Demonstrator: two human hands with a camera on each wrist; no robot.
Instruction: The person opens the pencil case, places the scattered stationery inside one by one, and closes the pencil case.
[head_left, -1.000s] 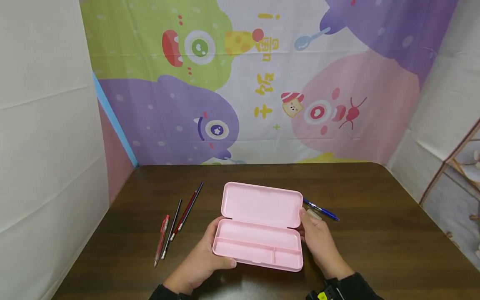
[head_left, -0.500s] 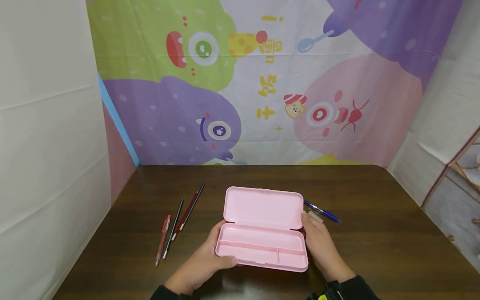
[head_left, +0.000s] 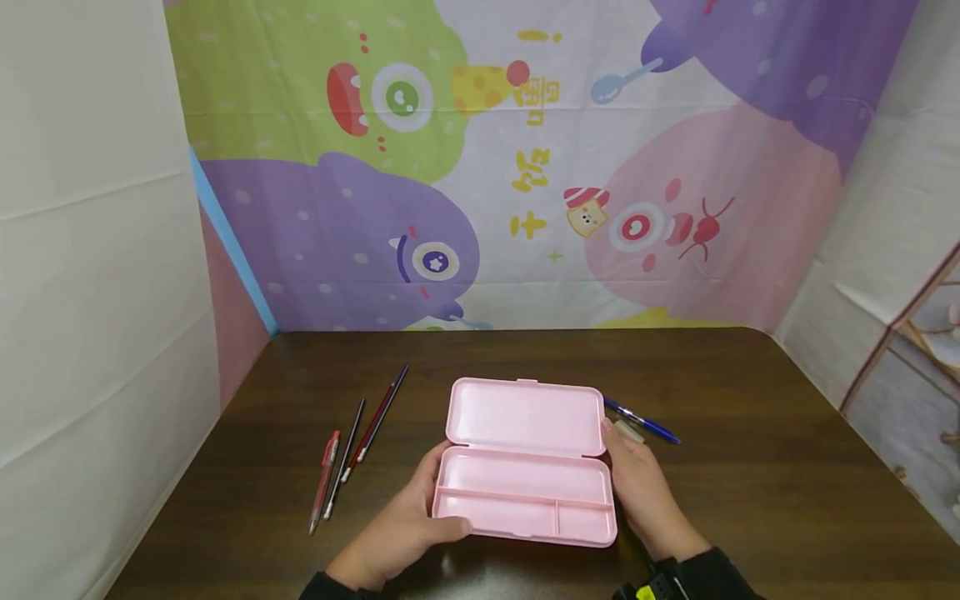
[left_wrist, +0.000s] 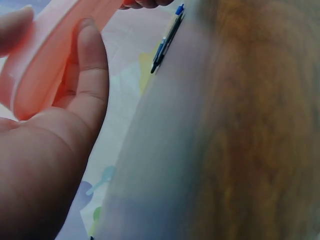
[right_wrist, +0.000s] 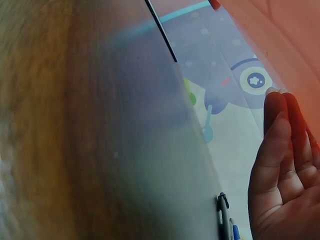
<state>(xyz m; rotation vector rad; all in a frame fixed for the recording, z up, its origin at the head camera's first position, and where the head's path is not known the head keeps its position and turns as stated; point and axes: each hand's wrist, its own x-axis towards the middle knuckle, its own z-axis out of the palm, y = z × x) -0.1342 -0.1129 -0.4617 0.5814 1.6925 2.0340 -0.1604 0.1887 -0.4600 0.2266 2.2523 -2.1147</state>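
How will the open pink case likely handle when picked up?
The pink case is probably stiff: its rims look straight between the left hand and right hand. Likely light, with thin walls and empty compartments. The lid may swing, hinged along one edge.

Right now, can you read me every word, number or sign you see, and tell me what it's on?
"干饭噜!": yellow and turned sideways, on the cartoon cloth; I'm less sure of the third character.
"+": a small green mark on that cloth, maybe just a sparkle.
The red pen, blue pen and pencils: any print is too small to read.
The pink case: no writing shows.
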